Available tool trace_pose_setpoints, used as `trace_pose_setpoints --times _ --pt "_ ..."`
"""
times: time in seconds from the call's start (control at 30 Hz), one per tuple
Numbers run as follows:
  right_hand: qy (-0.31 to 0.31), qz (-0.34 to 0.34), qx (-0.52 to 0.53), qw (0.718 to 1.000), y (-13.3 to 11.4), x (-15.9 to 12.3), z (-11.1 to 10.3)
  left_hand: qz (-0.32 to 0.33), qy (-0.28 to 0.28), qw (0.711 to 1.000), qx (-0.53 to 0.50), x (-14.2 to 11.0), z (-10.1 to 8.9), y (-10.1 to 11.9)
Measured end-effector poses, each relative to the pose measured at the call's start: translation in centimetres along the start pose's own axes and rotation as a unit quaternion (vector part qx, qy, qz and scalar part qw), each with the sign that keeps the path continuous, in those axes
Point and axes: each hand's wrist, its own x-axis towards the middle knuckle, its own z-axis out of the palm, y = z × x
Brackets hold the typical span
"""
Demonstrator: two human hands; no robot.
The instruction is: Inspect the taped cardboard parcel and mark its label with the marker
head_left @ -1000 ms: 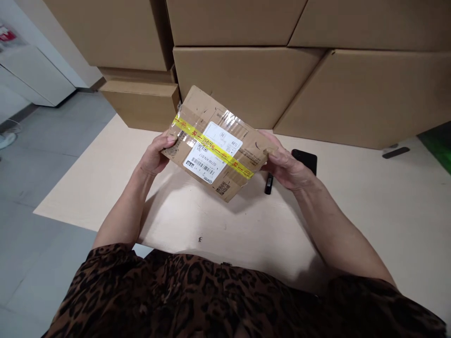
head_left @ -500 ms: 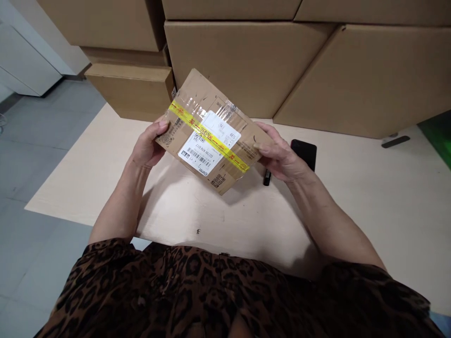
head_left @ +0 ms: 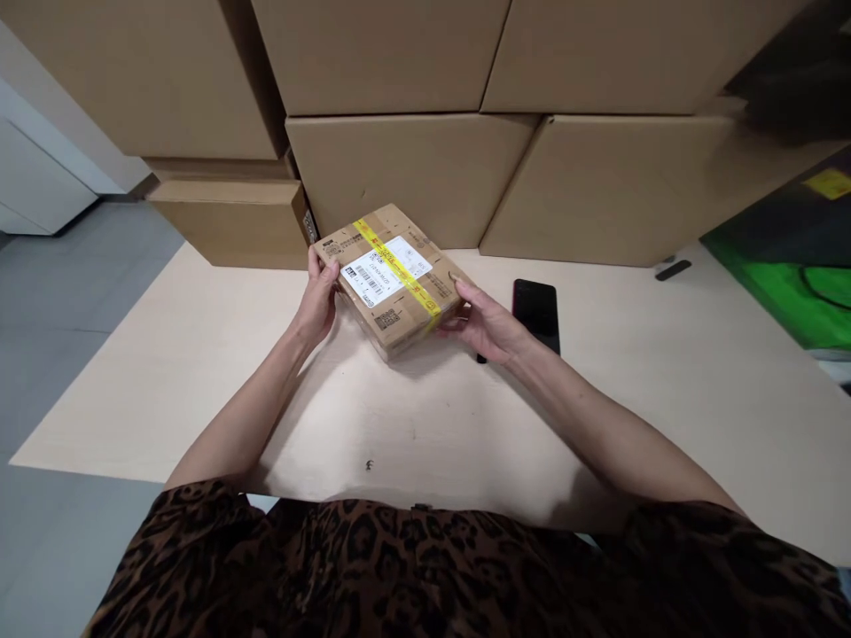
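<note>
1. Parcel (head_left: 389, 279): between both hands, at desk (head_left: 266, 390), contact unclear, before stacked cartons (head_left: 399, 182)
2. Left hand (head_left: 319, 297): gripped parcel's left edge
3. Right hand (head_left: 482, 321): gripped parcel's right corner
4. Phone (head_left: 535, 315): lay just beside right hand
5. Pen (head_left: 481, 358): mostly hidden behind right hand

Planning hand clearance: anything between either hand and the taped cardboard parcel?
Nothing visible: the left hand and right hand are both on the cardboard parcel. The black smartphone lies past the right hand, off to the side.
</note>
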Motion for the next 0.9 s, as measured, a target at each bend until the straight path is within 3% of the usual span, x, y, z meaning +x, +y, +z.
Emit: trace_pose_setpoints --times 0.17,0.27,0.33,0.4,0.53,0.6,0.63,0.7,0.77,0.83,0.9 --pt "-0.004 0.006 -0.156 0.988 -0.1 -1.7 -1.1 -0.043 0.001 0.999 -0.008 2.9 1.1 -2.0" --pt "0.035 -0.069 -0.337 0.938 -1.1 -3.5 -3.1 -0.057 0.018 0.998 0.004 3.2 1.4 -2.5" --pt "0.038 -0.17 -0.482 0.859 -1.6 -4.5 -4.5 -0.037 0.032 0.998 0.043 2.7 1.3 -2.3" --pt "0.004 -0.24 -0.601 0.762 -1.7 -5.2 -5.7 0.009 0.037 0.994 0.106 1.8 1.1 -1.9" --pt "-0.079 -0.227 -0.773 0.587 -0.3 -4.9 -6.3 0.095 -0.005 0.974 0.205 -0.5 1.0 -0.5" --pt "-0.114 -0.213 -0.816 0.526 0.5 -4.2 -6.2 0.113 -0.032 0.966 0.232 -1.7 1.3 0.2" --pt "-0.128 -0.213 -0.824 0.509 0.7 -3.9 -6.3 0.118 -0.042 0.962 0.243 -2.3 1.4 0.5" --pt "-0.144 -0.218 -0.823 0.504 0.8 -3.5 -6.6 0.129 -0.061 0.954 0.265 -3.4 1.7 1.0" --pt "-0.123 -0.236 -0.799 0.539 0.2 -3.5 -7.2 0.156 -0.088 0.939 0.294 -4.3 1.8 1.3" --pt "-0.028 -0.279 -0.738 0.614 -1.0 -4.0 -7.4 0.185 -0.121 0.915 0.339 -5.1 1.9 1.4" --pt "0.136 -0.339 -0.609 0.704 -2.4 -4.8 -7.0 0.206 -0.151 0.889 0.381 -5.7 1.9 1.4"
